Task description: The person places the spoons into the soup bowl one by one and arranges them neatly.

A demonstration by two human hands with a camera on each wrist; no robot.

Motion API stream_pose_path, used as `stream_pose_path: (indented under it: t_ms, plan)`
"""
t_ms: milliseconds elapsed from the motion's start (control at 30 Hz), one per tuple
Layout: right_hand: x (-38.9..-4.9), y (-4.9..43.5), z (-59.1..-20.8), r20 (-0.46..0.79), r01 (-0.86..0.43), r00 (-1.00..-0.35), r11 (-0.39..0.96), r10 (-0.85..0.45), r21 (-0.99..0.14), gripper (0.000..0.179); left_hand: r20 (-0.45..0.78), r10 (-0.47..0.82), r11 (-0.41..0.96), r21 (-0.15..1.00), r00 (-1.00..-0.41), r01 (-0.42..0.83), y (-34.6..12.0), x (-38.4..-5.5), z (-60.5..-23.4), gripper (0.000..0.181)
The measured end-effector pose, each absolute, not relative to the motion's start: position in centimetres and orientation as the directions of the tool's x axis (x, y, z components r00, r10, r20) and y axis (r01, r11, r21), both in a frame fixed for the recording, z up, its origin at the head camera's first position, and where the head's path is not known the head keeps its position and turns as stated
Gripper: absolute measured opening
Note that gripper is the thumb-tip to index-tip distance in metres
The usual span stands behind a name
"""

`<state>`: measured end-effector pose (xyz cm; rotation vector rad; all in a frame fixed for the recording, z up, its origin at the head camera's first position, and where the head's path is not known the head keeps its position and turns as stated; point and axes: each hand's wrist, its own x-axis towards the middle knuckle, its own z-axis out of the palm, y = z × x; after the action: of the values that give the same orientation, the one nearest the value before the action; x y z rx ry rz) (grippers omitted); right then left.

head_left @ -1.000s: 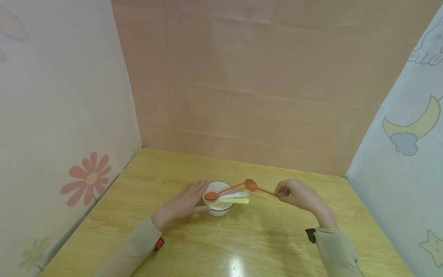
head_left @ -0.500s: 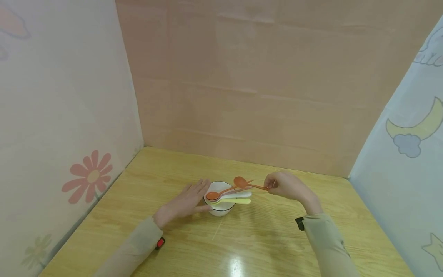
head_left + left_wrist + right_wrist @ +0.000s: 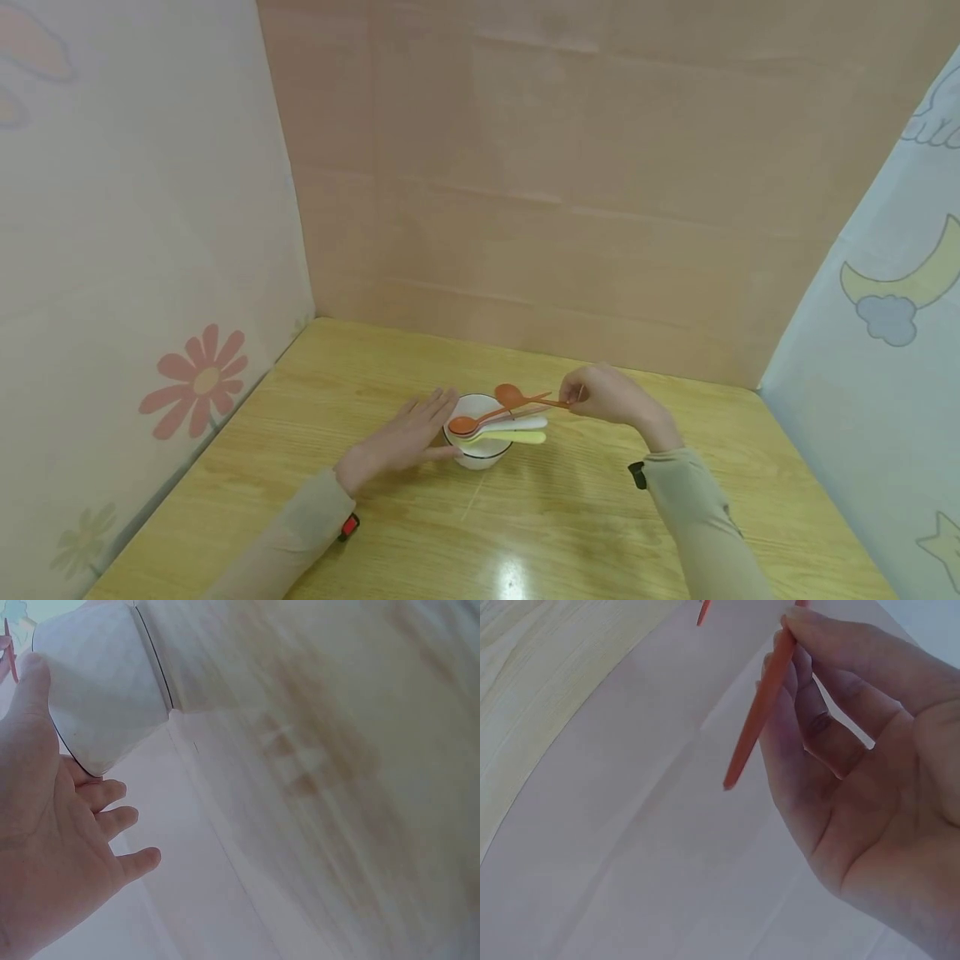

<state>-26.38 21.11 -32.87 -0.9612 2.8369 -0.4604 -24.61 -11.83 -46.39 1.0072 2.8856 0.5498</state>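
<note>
A white bowl (image 3: 480, 461) with a dark rim stands on the table, with several spoons leaning in it and their handles pointing right. Among them are an orange spoon (image 3: 462, 425), a white spoon (image 3: 529, 423), a yellow spoon (image 3: 525, 437) and a thin pink handle (image 3: 537, 409). My left hand (image 3: 405, 432) rests against the bowl's left side, fingers extended and thumb at the rim. Thumb and fingertips of my right hand (image 3: 611, 397) pinch a second orange spoon (image 3: 508, 395) by its handle. That spoon's head hangs over the bowl's back right.
The wooden table (image 3: 480, 542) meets a plain pinkish back panel (image 3: 525, 208). A flower-printed panel (image 3: 150, 250) rises on the left and another with a moon print (image 3: 885, 400) on the right.
My right hand has moved left with the orange spoon, bringing its head over the bowl's back edge. The left hand and the spoons in the bowl stay nearly in place.
</note>
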Motion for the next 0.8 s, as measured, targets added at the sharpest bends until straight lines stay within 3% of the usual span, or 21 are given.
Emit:
stream_pose_path:
  t_ms: [800]
  plan:
    - [-28.2, 17.3, -33.1, -0.023, -0.650, -0.733, 0.710, -0.680, -0.270, 0.010, 0.086, 0.611, 0.732, 0.317, -0.787, 0.603, -11.9, -24.7, -46.5, 0.089]
